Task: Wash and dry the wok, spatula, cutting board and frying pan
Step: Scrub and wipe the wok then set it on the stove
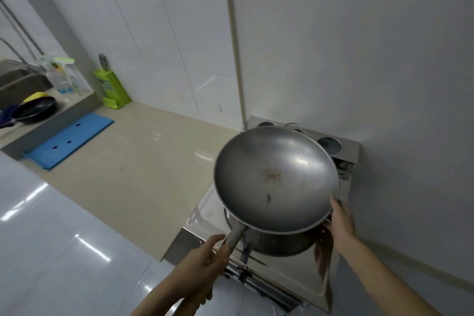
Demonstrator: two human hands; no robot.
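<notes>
White wall tiles and a beige stone surface (143,161) make up the kitchen, with a steel stove (331,287) at the right end. The left hand (202,264) is wrapped around the long handle of the wok (275,178), while the right hand (339,220) is pressed against the wok's near right rim, fingers curled under the edge. The wok is thus carried by both hands, lifted and tilted above the stove, clear of a steel pot or burner ring seen just beneath it. Brownish food residue is seen at the bottom of the wok's bowl and a streak nearer the handle, so it is judged unwashed.

Further out, a blue cutting board (68,141) is laid flat on the surface, well apart from the stove. Beyond it, on a raised ledge, a dark frying pan (34,109) is resting, with something yellow just behind it. A sink (18,77) is partly visible at the far left, near clear bottles and a green knife holder (111,90). No spatula can be made out.

By this evidence, the task is judged to be at its very start: the wok is being taken toward washing, and nothing appears washed or dried yet. All four items remain to be done.
</notes>
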